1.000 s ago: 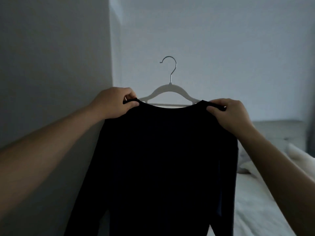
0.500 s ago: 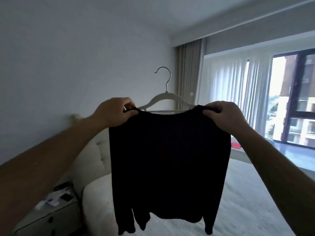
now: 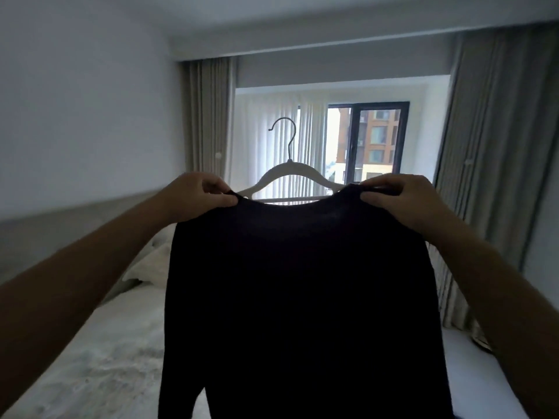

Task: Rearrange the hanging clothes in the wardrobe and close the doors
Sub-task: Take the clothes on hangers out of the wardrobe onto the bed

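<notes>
The top [image 3: 299, 282], black and long-sleeved, was held up on a white hanger [image 3: 292, 173] over the bed [image 3: 99, 358], before the window [image 3: 367, 140]. Its left shoulder was pinched by the left hand [image 3: 196, 196], its right shoulder by the right hand [image 3: 399, 201], fingers curled round the fabric.

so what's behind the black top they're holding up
A white plastic hanger with a metal hook sits inside the black long-sleeved top, only its upper part showing; beyond it, a pale bed. The top hides the rest.
</notes>
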